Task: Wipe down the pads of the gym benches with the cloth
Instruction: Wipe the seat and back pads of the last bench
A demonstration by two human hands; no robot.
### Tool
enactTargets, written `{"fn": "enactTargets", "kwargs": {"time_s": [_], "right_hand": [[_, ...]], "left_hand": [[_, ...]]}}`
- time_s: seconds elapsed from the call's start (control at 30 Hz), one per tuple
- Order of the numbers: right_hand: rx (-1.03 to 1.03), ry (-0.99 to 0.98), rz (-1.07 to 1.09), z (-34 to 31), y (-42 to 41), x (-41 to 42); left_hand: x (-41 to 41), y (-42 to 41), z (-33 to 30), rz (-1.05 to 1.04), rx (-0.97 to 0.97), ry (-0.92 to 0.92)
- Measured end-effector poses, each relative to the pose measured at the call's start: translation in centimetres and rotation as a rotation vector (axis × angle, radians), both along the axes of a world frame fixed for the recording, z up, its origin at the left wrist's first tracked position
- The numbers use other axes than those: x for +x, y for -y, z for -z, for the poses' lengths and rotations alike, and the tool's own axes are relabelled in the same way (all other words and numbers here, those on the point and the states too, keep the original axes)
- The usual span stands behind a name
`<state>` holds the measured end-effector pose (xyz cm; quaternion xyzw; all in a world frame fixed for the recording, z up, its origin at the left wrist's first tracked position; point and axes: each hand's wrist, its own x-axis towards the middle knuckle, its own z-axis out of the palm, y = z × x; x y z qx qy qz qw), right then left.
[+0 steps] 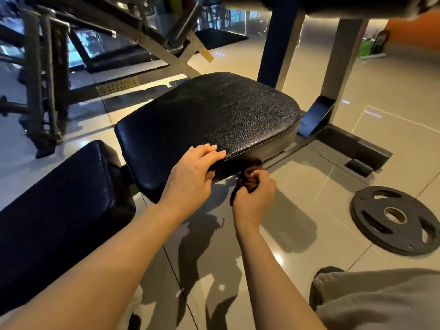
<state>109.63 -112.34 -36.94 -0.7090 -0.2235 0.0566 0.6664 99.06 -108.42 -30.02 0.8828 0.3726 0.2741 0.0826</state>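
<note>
Cloth [247, 179] is bunched dark in your right hand [253, 198], whose fingers curl tight around it, and it sits pressed against the near side edge of the seat pad [209, 115], just under the rim. Your left hand [192, 172] lies on the pad's near corner with fingers straight and close together, steadying it, thumb tucked below the edge.

You look to be working the vertical side of this pad, not its top. Whether the top has already been wiped I cannot tell: the grained surface shows sheen, but no clear wet streak or dust line marks a boundary. The longer back pad [54, 206] to your left shows no sign either way. A third padded underside [357, 5] hangs overhead at the frame's top edge, its face hidden.

So judge the job as partway at best: this edge in hand, the remaining sides of the seat, then the back pad and any other benches still to do. A weight plate [395, 220] lies on the floor [357, 163] to your right.
</note>
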Motion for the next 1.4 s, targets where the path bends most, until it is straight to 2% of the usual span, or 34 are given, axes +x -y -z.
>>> {"fn": "enactTargets", "kwargs": {"time_s": [0.07,0.13,0.2,0.27,0.47,0.57,0.63,0.7,0.8,1.0,1.1,1.2,1.27,1.33,1.4], "right_hand": [[0.065,0.022,0.044,-1.1,0.5,-0.4],[0.180,0.177,0.019,-2.4,0.0,-0.9],[0.176,0.311,-0.075,-3.0,-0.9,-1.2],[0.158,0.355,-0.127,-2.5,-1.3,-1.1],[0.161,0.295,-0.202,-0.9,-0.6,-0.1],[0.072,0.136,-0.209,-0.2,0.4,0.7],[0.103,0.052,-0.109,-1.1,0.6,1.4],[0.215,0.092,-0.041,-2.7,0.2,2.2],[0.188,0.208,-0.122,-3.4,-1.0,3.2],[0.161,0.087,-0.093,-1.4,-0.9,3.8],[0.193,0.107,-0.057,-2.1,-1.1,3.5],[0.129,0.160,-0.149,-1.0,-1.2,3.4],[0.056,0.040,-0.177,0.3,-0.7,3.9],[0.034,-0.082,-0.100,0.5,0.0,4.4],[0.093,-0.055,-0.010,-0.8,0.0,4.2]], "left_hand": [[-0.1,0.0,-0.4,0.006,0.011,-0.021],[-0.1,0.1,-0.8,-0.007,0.060,-0.016],[0.0,0.4,-1.0,-0.041,0.098,0.016],[0.3,0.9,-0.8,-0.049,0.118,0.028],[1.5,1.6,0.1,-0.072,0.146,0.023],[2.4,2.1,0.4,-0.091,0.140,0.038],[2.9,2.3,0.4,-0.077,0.138,0.034],[3.4,2.3,0.2,-0.066,0.124,0.026],[4.0,2.2,0.1,-0.080,0.076,-0.013],[5.1,2.5,-0.5,-0.157,0.075,-0.099],[5.3,2.7,-0.7,-0.168,0.083,-0.116],[5.4,2.8,-0.3,-0.196,0.077,-0.126],[5.5,3.1,-0.2,-0.213,0.054,-0.138],[5.7,3.5,-0.4,-0.231,0.036,-0.155],[5.9,3.7,-0.8,-0.244,0.023,-0.177]]}}
